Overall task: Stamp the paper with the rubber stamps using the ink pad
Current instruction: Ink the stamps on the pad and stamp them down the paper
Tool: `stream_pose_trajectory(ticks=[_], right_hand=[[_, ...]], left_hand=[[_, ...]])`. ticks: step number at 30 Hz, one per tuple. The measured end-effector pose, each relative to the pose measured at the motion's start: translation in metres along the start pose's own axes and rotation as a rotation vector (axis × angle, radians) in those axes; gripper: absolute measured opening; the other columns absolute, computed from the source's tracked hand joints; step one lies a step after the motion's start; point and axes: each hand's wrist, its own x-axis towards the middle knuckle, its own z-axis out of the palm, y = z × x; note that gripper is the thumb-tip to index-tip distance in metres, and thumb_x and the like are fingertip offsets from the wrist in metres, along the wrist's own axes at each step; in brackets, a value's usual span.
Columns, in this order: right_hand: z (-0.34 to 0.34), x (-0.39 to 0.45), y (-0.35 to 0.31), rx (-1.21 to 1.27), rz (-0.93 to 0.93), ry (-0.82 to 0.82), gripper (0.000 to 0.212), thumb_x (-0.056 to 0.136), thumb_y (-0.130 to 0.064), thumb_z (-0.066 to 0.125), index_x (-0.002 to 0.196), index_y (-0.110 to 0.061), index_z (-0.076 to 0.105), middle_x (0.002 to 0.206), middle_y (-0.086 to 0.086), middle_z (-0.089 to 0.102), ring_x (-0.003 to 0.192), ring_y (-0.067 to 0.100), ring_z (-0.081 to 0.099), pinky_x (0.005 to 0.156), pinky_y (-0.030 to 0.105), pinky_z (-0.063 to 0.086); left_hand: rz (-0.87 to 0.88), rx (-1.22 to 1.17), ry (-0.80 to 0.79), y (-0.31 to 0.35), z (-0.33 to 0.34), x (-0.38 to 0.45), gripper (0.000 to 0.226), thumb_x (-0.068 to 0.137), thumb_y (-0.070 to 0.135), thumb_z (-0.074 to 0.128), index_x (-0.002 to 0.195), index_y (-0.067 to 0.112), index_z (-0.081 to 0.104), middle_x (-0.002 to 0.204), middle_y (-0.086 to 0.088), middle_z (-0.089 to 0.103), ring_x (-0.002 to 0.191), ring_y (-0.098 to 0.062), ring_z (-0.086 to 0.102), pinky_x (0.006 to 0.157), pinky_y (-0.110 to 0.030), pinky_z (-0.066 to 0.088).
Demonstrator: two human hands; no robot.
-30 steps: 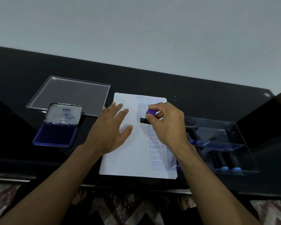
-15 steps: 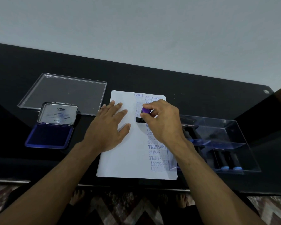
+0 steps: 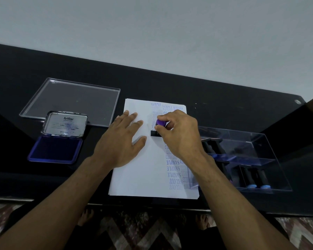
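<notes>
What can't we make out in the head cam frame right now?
- Stamp face, head view: pressed against the paper, and the right hand covers most of the handle.
- Prints in the middle of the stamped column: hidden under the right hand.
- Small text on the ink pad lid: too small below "Artline".
- Stamps in the clear box: dark, glare, count unclear.

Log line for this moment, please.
phase: stamping | right hand: grips rubber stamp on paper | left hand: flat on paper | ink pad: open
</notes>
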Motion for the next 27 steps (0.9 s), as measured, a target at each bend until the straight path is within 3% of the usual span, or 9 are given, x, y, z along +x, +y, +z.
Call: stream_pose_trajectory(ticks=[3,12,27], right_hand=[[0.0009,0.0008,-0.0002,-0.013,-0.001,-0.001,0.026,0.085,-0.021,0.075,0.11,-0.016,0.074,0.104,-0.002,0.068,0.082,0.006,0.06,0.082,0.015,0.048],[0.0036,0.0011,0.0008,-0.022,-0.012,0.001,0.024,0.085,-0.019,0.076,0.108,-0.014,0.074,0.102,0.0,0.068,0.082,0.01,0.062,0.083,0.024,0.054],[0.0017,0.0051,0.0016,-0.012,0.022,-0.059,0.025,0.084,-0.021,0.078,0.108,-0.015,0.074,0.103,-0.003,0.068,0.085,0.01,0.063,0.084,0.022,0.054]], left_hand=[[0.003,0.003,0.004,-0.0005,0.0008,-0.0001,0.077,0.094,0.068,0.02,0.153,0.022,0.042,0.165,0.0,0.025,0.155,-0.017,0.011,0.123,-0.036,0.01],[-0.012,-0.011,-0.006,0.0005,0.0001,0.0004,0.081,0.092,0.07,0.017,0.152,0.022,0.042,0.165,0.0,0.025,0.155,-0.018,0.012,0.125,-0.045,0.018],[-0.002,0.004,0.014,0.0009,0.0011,-0.0005,0.076,0.094,0.066,0.022,0.151,0.021,0.044,0.164,-0.001,0.028,0.154,-0.019,0.014,0.122,-0.037,0.012]])
